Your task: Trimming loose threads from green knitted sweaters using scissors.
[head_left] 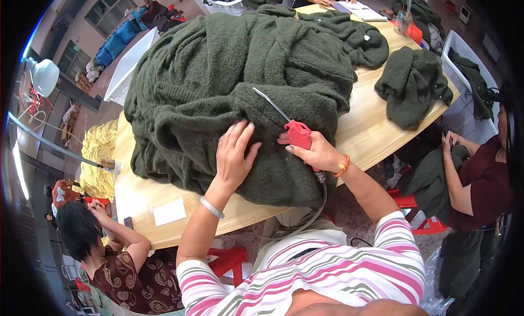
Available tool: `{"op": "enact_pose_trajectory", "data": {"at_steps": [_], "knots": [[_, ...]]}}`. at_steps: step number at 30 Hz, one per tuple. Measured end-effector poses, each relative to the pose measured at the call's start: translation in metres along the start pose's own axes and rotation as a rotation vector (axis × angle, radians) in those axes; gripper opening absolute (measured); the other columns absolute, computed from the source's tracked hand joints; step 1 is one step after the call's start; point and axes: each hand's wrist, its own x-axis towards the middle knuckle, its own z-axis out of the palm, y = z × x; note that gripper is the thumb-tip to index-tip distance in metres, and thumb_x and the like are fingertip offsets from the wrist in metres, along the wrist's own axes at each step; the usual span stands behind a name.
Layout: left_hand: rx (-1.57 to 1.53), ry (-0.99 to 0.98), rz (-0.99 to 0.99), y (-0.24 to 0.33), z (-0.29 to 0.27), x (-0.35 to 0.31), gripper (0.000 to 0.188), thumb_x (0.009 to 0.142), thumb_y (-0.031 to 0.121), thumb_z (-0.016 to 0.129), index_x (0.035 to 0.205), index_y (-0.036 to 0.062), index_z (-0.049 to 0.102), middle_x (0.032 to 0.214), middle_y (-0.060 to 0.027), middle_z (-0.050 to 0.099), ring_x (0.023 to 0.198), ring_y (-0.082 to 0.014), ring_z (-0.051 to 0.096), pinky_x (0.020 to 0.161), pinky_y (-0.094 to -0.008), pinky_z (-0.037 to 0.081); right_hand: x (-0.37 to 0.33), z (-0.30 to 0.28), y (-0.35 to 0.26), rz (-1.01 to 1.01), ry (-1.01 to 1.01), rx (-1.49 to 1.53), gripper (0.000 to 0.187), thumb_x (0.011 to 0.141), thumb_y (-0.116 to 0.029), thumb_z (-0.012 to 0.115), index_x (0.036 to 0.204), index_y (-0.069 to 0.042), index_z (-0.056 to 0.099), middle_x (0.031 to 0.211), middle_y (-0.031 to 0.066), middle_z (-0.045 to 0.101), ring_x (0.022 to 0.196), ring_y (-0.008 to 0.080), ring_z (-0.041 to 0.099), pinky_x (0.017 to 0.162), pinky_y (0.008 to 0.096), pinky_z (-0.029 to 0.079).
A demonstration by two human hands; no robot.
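A big heap of dark green knitted garments [218, 59] covers much of the wooden table in front of me. My left hand [233, 155] lies flat on the nearest garment [281, 176], its fingers stretched out and pointing away from me. In my right hand [319, 152] is a red air blow gun [298, 134], gripped by its handle. Its thin metal nozzle [271, 104] points up and left over the knit fabric. From the handle's lower end a hose [322, 198] runs down toward my lap.
More green garments [412, 86] lie at the table's right. White bins [131, 67] stand beyond the table edge. A white paper [169, 212] rests on the bare wooden tabletop [240, 209]. People sit at the left, right and far side. Yellow fabric [99, 146] is piled left.
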Motion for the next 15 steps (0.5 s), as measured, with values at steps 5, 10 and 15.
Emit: {"op": "enact_pose_trajectory", "data": {"at_steps": [5, 10, 15], "knots": [[-0.129, -0.039, -0.178, -0.023, 0.033, -0.013, 0.07, 0.077, 0.017, 0.077, 0.139, 0.0042, 0.046, 0.141, -0.0164, 0.049, 0.127, -0.0341, 0.048, 0.104, -0.0431, 0.039, -0.021, 0.009, -0.024, -0.048, 0.112, -0.196, 0.039, 0.092, -0.01, 0.062, 0.127, 0.002, 0.053, 0.102, 0.0118, 0.072, 0.098, 0.0152, 0.068, 0.088, 0.0298, 0.051], [-0.409, -0.068, -0.263, -0.032, 0.037, -0.009, 0.074, 0.076, 0.013, 0.078, 0.141, 0.0035, 0.043, 0.141, -0.017, 0.049, 0.129, -0.0343, 0.047, 0.107, -0.0385, 0.039, -0.06, 0.018, -0.051, -0.081, 0.131, -0.781, 0.038, 0.087, -0.016, 0.064, 0.123, -0.009, 0.055, 0.085, 0.0176, 0.068, 0.079, 0.0363, 0.067, 0.073, 0.0413, 0.053], [-0.519, -0.043, -0.322, -0.036, 0.043, -0.006, 0.086, 0.073, 0.008, 0.078, 0.147, 0.0042, 0.034, 0.143, -0.0183, 0.047, 0.133, -0.0313, 0.045, 0.109, -0.0367, 0.037, -0.073, 0.026, -0.065, 0.165, -0.028, -1.075, 0.037, 0.087, -0.018, 0.062, 0.122, -0.009, 0.053, 0.082, 0.0201, 0.068, 0.08, 0.0414, 0.066, 0.076, 0.0504, 0.05]]}}
